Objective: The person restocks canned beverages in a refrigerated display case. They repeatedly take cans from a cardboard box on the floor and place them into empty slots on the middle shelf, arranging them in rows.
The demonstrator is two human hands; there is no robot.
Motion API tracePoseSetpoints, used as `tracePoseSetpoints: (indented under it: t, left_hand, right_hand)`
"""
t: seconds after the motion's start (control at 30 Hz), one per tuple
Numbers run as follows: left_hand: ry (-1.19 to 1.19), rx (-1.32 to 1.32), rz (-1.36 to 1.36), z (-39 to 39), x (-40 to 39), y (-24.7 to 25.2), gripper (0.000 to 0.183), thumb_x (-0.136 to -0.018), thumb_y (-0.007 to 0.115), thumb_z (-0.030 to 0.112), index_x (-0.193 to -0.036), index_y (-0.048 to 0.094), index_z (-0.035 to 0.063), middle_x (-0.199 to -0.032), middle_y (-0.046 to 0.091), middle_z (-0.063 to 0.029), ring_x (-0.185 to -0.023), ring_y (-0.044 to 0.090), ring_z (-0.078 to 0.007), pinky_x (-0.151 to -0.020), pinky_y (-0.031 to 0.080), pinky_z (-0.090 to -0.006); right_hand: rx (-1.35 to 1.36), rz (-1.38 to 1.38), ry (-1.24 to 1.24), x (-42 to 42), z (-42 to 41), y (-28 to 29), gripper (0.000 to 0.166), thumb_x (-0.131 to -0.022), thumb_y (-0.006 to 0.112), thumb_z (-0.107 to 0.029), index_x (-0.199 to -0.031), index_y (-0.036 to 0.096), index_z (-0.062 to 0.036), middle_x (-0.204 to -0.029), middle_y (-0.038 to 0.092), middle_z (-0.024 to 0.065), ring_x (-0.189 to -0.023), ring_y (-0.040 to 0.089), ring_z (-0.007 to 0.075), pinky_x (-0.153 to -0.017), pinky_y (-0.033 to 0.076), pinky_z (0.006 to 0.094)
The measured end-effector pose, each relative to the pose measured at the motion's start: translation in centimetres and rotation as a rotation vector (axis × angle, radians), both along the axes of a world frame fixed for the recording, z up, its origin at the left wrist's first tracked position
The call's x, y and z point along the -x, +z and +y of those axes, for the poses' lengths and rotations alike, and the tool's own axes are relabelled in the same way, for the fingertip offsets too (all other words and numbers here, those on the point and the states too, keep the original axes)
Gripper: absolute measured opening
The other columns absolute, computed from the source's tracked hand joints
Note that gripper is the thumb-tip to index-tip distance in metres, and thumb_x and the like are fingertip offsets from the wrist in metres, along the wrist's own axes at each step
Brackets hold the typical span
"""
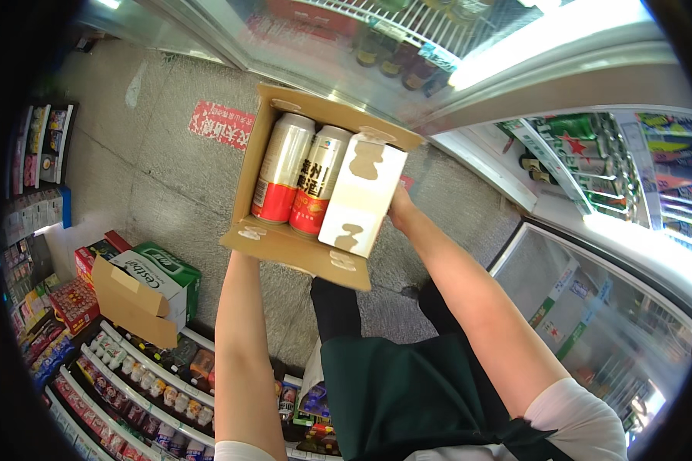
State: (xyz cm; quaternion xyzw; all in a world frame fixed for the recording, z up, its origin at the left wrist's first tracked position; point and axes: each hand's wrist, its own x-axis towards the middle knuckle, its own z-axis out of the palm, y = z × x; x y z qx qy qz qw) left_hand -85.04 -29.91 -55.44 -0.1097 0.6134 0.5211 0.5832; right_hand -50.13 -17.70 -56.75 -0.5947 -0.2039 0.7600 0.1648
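An opened cardboard carton (288, 249) is held up in front of me between both hands. Inside it, two tall beer cans (284, 167), silver above and red below, lie side by side at the left. A white inner flap or box panel (362, 196) with torn brown patches covers the right part. My right hand (401, 204) grips the carton's right side, its fingers mostly hidden behind it. My left forearm reaches beneath the carton's lower left edge; the left hand itself is hidden by the carton.
A glass-door fridge (594, 173) with green cans and bottles stands at the right, a door (588, 311) swung open. Another glass cooler (403, 34) is ahead. At the left, an open carton (132, 299) sits above snack shelves (144, 403). A red floor sticker (222, 124) lies beyond.
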Motion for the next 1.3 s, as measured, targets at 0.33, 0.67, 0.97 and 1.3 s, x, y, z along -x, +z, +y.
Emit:
tracePoseSetpoints:
  t: [0.33, 0.67, 0.97, 1.3]
  left_hand:
    - [0.058, 0.096, 0.030, -5.2, -0.4, -7.8, 0.087, -0.090, 0.059, 0.058, -0.151, 0.025, 0.0061, -0.146, 0.041, -0.0198, -0.132, 0.043, -0.0308, -0.103, 0.040, -0.0415]
    - [-0.002, 0.114, 0.084, -6.0, -7.8, -6.9, 0.101, -0.086, 0.061, 0.063, -0.155, 0.013, 0.0064, -0.152, 0.031, -0.0235, -0.139, 0.036, -0.0341, -0.110, 0.034, -0.0422]
    - [-0.468, 0.064, 0.020, 1.6, -27.2, -8.8, 0.113, -0.083, 0.062, 0.068, -0.158, 0.003, 0.0067, -0.158, 0.022, -0.0268, -0.145, 0.029, -0.0371, -0.116, 0.029, -0.0428]
    - [-0.852, 0.175, 0.278, 9.3, -45.6, -4.9, 0.131, -0.073, 0.063, 0.081, -0.160, -0.006, 0.0115, -0.163, 0.004, -0.0284, -0.151, 0.014, -0.0423, -0.121, 0.020, -0.0487]
  right_hand:
    - [0.072, 0.017, -0.053, 3.0, 1.9, -7.1, 0.068, -0.096, 0.046, -0.058, -0.144, 0.047, -0.0094, -0.141, 0.051, 0.0116, -0.133, 0.043, 0.0272, -0.104, 0.036, 0.0428]
    - [0.116, 0.043, -0.191, -4.1, -2.6, -6.8, 0.062, -0.098, 0.046, -0.051, -0.142, 0.049, -0.0079, -0.136, 0.053, 0.0105, -0.128, 0.046, 0.0256, -0.102, 0.038, 0.0401]
    - [0.149, -0.013, -0.421, -21.2, -7.8, -2.8, 0.056, -0.100, 0.046, -0.045, -0.140, 0.050, -0.0065, -0.132, 0.055, 0.0094, -0.123, 0.048, 0.0242, -0.100, 0.041, 0.0376]
    - [0.060, -0.167, -0.818, -44.1, -11.8, 3.6, 0.050, -0.102, 0.046, -0.039, -0.138, 0.051, -0.0050, -0.128, 0.057, 0.0083, -0.118, 0.051, 0.0225, -0.098, 0.043, 0.0349]
